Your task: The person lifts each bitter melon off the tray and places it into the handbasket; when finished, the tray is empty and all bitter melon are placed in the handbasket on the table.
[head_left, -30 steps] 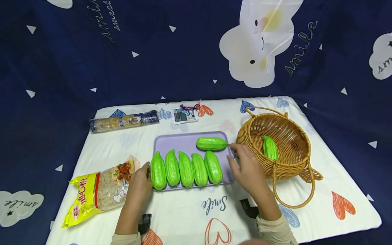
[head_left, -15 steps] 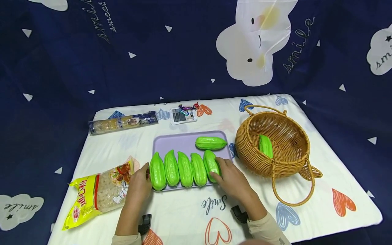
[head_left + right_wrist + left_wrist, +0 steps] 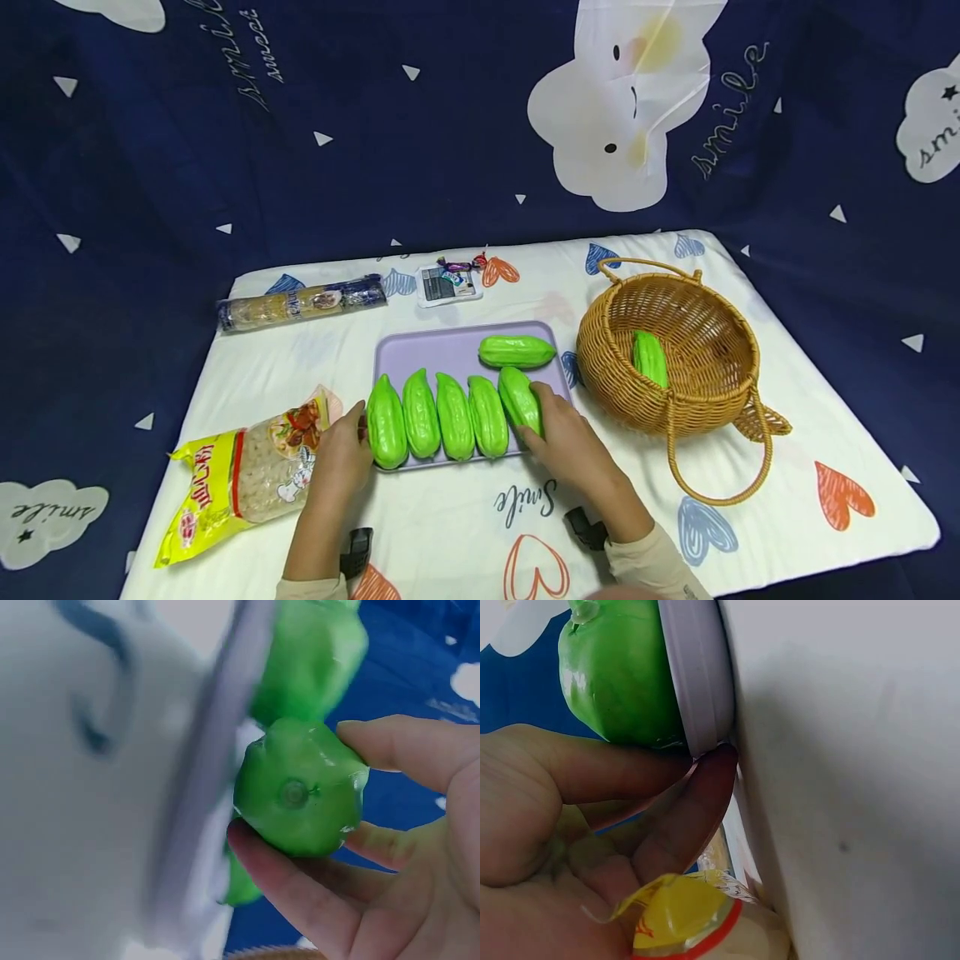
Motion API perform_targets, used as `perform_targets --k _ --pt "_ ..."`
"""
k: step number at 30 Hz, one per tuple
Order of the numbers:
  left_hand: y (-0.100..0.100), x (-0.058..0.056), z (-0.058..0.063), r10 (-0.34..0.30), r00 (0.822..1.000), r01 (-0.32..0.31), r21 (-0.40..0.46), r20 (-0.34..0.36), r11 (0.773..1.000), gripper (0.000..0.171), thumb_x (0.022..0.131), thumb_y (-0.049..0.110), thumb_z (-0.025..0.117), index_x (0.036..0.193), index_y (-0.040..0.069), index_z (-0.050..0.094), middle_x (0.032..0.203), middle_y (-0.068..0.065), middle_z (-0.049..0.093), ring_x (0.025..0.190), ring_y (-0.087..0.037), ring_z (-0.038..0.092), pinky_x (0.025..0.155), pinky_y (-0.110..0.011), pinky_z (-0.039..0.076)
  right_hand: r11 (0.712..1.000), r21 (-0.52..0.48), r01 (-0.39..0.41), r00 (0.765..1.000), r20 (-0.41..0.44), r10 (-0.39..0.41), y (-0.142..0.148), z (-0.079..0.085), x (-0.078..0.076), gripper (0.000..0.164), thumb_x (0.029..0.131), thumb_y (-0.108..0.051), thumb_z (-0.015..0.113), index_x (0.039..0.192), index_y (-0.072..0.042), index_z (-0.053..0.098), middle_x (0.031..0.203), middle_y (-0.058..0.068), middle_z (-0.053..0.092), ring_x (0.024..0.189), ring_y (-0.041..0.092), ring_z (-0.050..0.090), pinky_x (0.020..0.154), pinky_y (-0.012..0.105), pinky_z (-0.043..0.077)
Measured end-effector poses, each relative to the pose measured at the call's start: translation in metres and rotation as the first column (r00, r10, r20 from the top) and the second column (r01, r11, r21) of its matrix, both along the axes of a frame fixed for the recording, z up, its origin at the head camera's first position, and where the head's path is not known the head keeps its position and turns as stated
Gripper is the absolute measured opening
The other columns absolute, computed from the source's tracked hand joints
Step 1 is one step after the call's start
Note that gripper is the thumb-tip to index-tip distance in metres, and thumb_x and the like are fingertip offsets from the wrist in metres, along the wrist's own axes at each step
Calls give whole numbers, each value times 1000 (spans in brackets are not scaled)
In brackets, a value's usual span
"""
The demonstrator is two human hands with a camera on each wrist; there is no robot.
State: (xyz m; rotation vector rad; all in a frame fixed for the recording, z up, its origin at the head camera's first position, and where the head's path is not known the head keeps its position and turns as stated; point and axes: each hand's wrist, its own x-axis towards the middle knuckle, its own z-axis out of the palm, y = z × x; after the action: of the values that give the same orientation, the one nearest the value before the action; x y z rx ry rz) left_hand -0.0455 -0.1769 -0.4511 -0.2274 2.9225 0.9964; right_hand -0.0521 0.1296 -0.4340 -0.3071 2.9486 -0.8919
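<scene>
A lilac tray (image 3: 420,343) carries a row of several glossy green bitter melons, with one more bitter melon (image 3: 517,351) lying crosswise behind them. My right hand (image 3: 567,439) grips the rightmost bitter melon (image 3: 517,393) of the row; in the right wrist view, thumb and fingers curl round its blunt end (image 3: 294,792). My left hand (image 3: 343,450) pinches the tray's left edge, beside the leftmost bitter melon (image 3: 387,425). The left wrist view has thumb and fingertip meeting at the tray rim (image 3: 701,682), just below a melon (image 3: 619,675).
Right of the tray stands a wicker basket (image 3: 600,358) with one bitter melon (image 3: 649,358) inside. A yellow-ended food bag (image 3: 247,471) lies by my left forearm. Farther back are a long clear packet (image 3: 300,302) and a small white pack (image 3: 442,287) topped with wrapped candies (image 3: 459,267).
My right hand has moved left and nearer, from beside the crosswise melon to the row's rightmost one, now gripped and slightly tilted. The left hand stays at the tray edge.
</scene>
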Motion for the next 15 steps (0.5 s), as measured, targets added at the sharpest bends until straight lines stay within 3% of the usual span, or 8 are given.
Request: perform_targets --k 5,8,11,15 --pt "-1 0 1 5 1000 -5 -1 9 1000 50 89 -6 54 138 -10 45 114 -29 62 106 -47 59 89 -58 46 999 -35 34 993 -108 -38 9 32 1 67 87 -26 71 144 -7 39 126 22 59 104 35 61 82 51 52" --pt "-1 -1 1 4 1000 -4 0 14 1000 50 90 -6 53 138 -10 45 116 -30 61 108 -48 58 90 -58 45 993 -103 48 974 -215 -70 20 52 -2 67 87 -23 71 143 -6 39 124 22 58 99 33 61 78 49 53" --pt "-1 -1 1 3 1000 -3 4 13 1000 50 89 -7 53 138 -10 44 115 -29 62 107 -47 58 89 -57 46 978 -187 98 937 -314 -154 32 66 -9 69 86 -20 73 144 -8 37 126 21 56 102 34 59 82 51 51" --pt "0 0 1 -2 1000 2 5 7 1000 49 89 -8 54 137 -11 46 114 -30 62 105 -46 59 87 -57 47 939 -272 211 863 -400 -310 51 73 -20 73 86 -15 73 147 -13 32 131 22 51 108 38 56 85 55 48"
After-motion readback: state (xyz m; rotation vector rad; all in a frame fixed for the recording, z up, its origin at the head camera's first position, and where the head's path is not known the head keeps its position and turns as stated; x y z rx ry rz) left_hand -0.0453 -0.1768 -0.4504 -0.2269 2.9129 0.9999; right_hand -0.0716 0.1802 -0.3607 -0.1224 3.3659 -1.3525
